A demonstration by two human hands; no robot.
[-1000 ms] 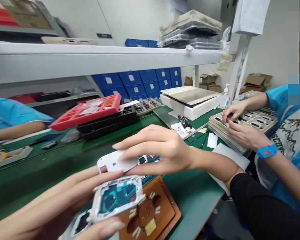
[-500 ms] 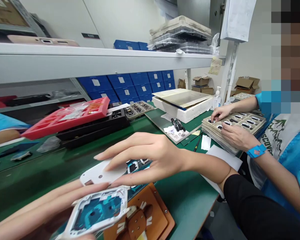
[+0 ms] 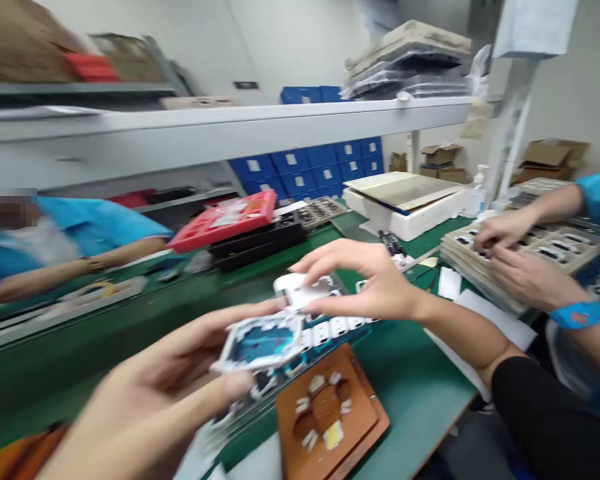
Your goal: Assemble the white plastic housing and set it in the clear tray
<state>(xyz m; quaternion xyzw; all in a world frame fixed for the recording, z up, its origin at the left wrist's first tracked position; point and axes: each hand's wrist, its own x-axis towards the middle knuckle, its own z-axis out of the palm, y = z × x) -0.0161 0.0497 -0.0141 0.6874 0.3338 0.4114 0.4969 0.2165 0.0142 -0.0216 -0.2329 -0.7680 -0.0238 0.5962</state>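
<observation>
My left hand grips a white-rimmed housing by its edge, thumb in front and fingers behind. The inside of this housing is teal. Just above and behind it, my right hand pinches a smooth white cover between thumb and fingers. The cover's lower end is close to the housing's top edge; blur hides whether they touch. Beneath both hands runs a row of small white-framed parts. A brown fixture block with pale pads lies nearer to me.
A red tray rests on black trays at the back. Behind my right hand stands a white foam box. On the right, a co-worker's hands work over stacked beige trays. Another person in blue sits across the bench.
My view has swung left, so the scene sits further right. The left hand has lifted the housing nearer to the white cover. Another person has come into view at the left.
</observation>
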